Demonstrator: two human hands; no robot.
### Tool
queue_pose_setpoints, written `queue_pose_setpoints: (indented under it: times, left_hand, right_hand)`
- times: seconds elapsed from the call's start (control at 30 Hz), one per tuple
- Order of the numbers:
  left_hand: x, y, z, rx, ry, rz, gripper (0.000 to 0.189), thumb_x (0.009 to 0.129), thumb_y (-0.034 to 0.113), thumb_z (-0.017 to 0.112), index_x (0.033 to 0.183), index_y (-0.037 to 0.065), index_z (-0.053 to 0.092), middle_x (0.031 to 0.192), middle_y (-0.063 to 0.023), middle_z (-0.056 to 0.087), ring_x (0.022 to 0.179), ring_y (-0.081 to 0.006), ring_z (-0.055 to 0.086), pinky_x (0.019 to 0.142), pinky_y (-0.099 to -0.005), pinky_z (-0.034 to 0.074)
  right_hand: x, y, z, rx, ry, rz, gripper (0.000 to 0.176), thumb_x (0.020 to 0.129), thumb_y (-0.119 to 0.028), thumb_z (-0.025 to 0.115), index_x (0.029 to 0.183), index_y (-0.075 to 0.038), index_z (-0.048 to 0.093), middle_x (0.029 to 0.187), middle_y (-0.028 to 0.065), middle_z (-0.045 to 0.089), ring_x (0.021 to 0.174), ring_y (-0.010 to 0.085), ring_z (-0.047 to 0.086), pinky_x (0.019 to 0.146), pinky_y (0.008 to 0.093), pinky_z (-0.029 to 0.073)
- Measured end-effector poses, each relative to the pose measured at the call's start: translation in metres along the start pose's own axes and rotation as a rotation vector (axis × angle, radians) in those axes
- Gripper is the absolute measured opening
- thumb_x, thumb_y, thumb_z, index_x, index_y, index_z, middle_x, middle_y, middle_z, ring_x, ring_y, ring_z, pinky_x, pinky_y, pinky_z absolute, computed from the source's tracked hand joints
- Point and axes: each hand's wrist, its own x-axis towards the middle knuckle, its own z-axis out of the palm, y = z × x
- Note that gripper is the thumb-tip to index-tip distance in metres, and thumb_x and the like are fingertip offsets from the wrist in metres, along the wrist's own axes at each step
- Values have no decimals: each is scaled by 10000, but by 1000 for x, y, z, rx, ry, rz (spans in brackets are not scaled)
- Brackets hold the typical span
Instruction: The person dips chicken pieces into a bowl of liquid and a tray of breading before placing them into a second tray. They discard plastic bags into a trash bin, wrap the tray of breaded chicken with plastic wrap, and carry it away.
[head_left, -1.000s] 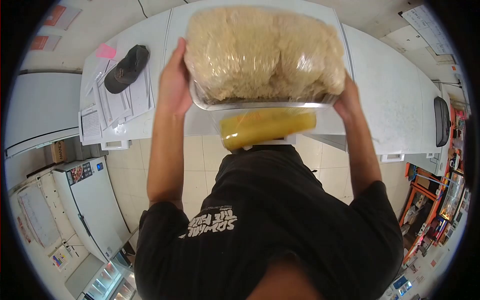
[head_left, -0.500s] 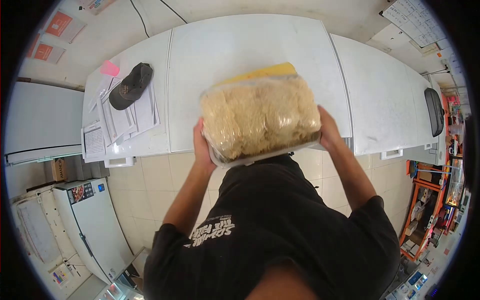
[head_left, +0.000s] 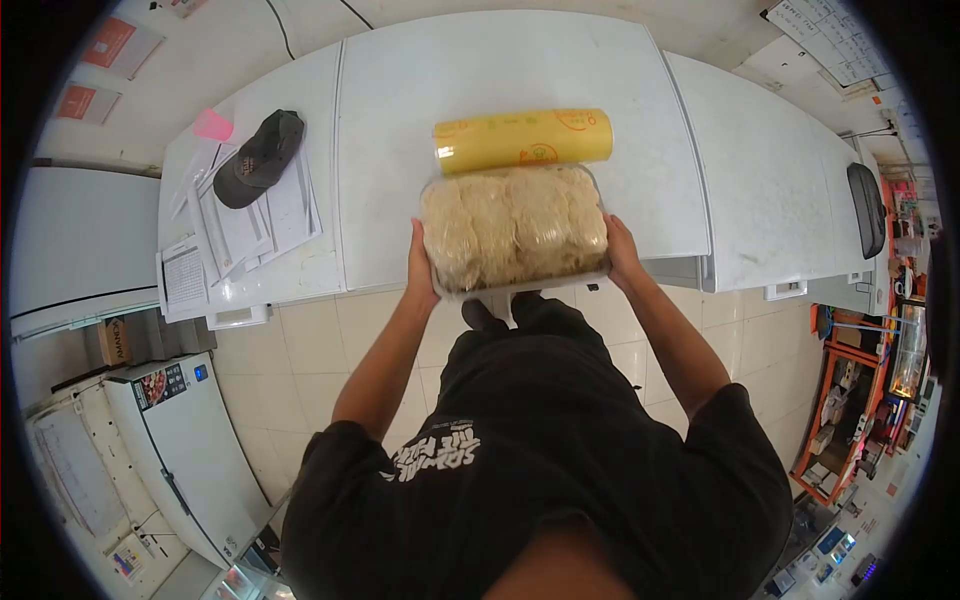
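Observation:
Both hands grip a film-wrapped clear tray (head_left: 515, 228) packed with beige, stringy lumps that look like noodles. My left hand (head_left: 421, 268) is on its left side, and my right hand (head_left: 621, 254) clasps the right side. The fingers under the tray are hidden. It is held level at the front edge of a white chest freezer lid (head_left: 400, 95). Just behind the tray lies a yellow roll of cling film (head_left: 522, 138) with red print, its lower edge close to the tray's far rim.
On the left freezer lid are a dark cap (head_left: 262, 160), papers (head_left: 290, 220) and a pink cup (head_left: 213, 125). A black case (head_left: 866, 210) lies far right. An orange shelf (head_left: 835, 420) stands at right; a white upright freezer (head_left: 185, 455) at lower left.
The tray has moved away from the camera and levelled out from its slanted pose. The yellow roll, mostly covered before, now shows fully. Both hands keep their hold.

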Motion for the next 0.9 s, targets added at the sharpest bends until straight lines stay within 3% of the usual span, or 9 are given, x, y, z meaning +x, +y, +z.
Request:
queue_pose_setpoints:
  times: [0.3,0.4,0.5,0.57,0.6,0.67,0.77,0.8,0.9]
  left_hand:
    - [74,34,4,252,48,93,658,948,539,280,1363,33,345,1357,-113,431,1228,-240,435,1024,-365,354]
    - [81,34,-1,343,79,81,595,961,480,279,1343,33,368,1338,-123,449,1218,-255,442,1018,-371,355]
    - [93,54,-3,508,228,19,529,955,413,303,1297,30,429,1325,-126,464,1206,-250,450,1004,-366,357]
    - [97,81,4,1697,431,-179,520,933,416,353,1253,26,478,1267,-122,505,1125,-224,497,950,-372,373]
    - [101,87,4,1700,437,-179,520,933,416,353,1253,26,478,1267,-122,505,1125,-224,497,950,-372,373]
    - [112,95,5,1025,589,158,497,930,417,380,1233,46,508,1187,-112,554,1059,-203,525,921,-357,378]
    - [136,83,9,726,407,339,490,912,412,435,1206,34,541,1183,-117,558,1115,-222,498,937,-340,385]
    - [140,80,7,708,302,78,549,911,438,443,1224,-7,523,1185,-125,561,1104,-209,506,947,-314,379]
    - [150,103,29,1032,349,-1,581,911,442,461,1225,-43,513,1205,-134,553,1112,-199,503,952,-308,378]
  right_hand:
    - [91,-17,10,-94,42,-96,271,956,-286,417,985,-52,551,897,43,563,857,134,523,775,274,429]
    - [108,-20,-14,-304,-32,-90,347,945,-285,406,1062,15,534,984,99,585,911,184,531,817,311,419]
    - [122,-59,-20,-571,-147,131,409,918,-352,462,1075,20,531,944,105,593,864,214,552,776,338,442]
    - [156,-82,-16,-844,218,-286,559,868,-501,526,1115,0,546,976,104,603,860,177,554,771,319,447]
    - [173,-92,-11,-841,214,-286,559,868,-501,526,1115,0,546,976,104,603,860,177,554,771,319,447]
    - [201,-109,7,-823,231,-531,633,827,-561,559,1087,15,587,948,127,620,848,203,565,784,336,447]
    - [215,-133,29,-611,28,-367,611,778,-515,648,955,70,625,894,163,630,822,216,581,740,343,450]
    - [226,-132,31,-605,25,-361,611,778,-515,648,955,70,625,894,163,630,822,216,581,740,343,450]
    - [261,-130,37,-206,76,-227,574,773,-476,675,918,78,638,888,130,622,802,180,561,717,322,444]
